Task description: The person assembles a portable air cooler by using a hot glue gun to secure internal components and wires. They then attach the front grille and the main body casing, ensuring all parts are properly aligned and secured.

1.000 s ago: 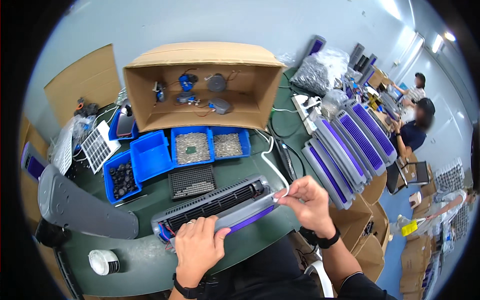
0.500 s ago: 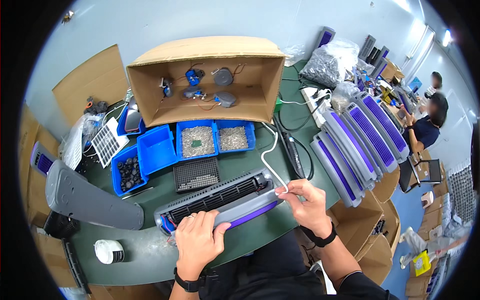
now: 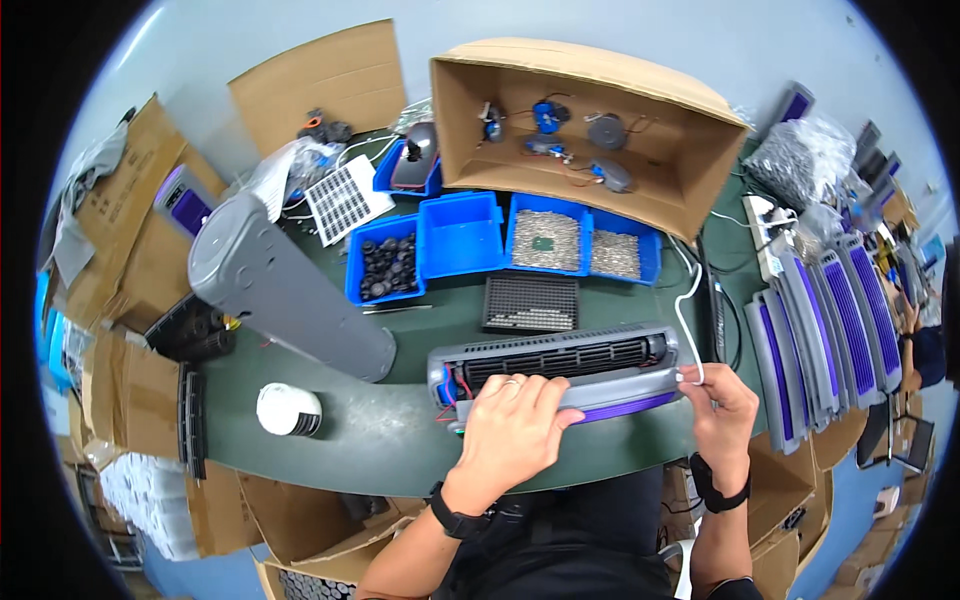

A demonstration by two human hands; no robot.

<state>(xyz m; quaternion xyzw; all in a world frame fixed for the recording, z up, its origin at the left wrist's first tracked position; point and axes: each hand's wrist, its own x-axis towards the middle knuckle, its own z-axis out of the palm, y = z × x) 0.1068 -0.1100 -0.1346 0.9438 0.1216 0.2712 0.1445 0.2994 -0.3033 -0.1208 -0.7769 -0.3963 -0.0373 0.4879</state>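
A grey and purple tower fan housing (image 3: 620,395) lies on its side on the green table, its black slotted blower wheel (image 3: 560,360) exposed. Over its near edge my left hand (image 3: 515,425) is closed, the fingers on top and the thumb along the front. Red and blue wires (image 3: 450,385) stick out at the housing's left end. At the right end, my right hand (image 3: 722,405) pinches a white power cord (image 3: 690,310) between thumb and fingertips, against the housing. The cord loops away toward the back of the table. Fingers hide the exact spot where it meets the housing.
Blue bins (image 3: 460,235) with screws and black parts stand behind, below a cardboard box (image 3: 590,190) of small motors. A grey fan shell (image 3: 290,290) and a white tub (image 3: 288,410) are at left. Several finished-looking housings (image 3: 850,330) lean at right, with a person beyond.
My view has swung to the left, so everything sits farther right in the picture. Both hands keep much the same hold on the housing and the cord.
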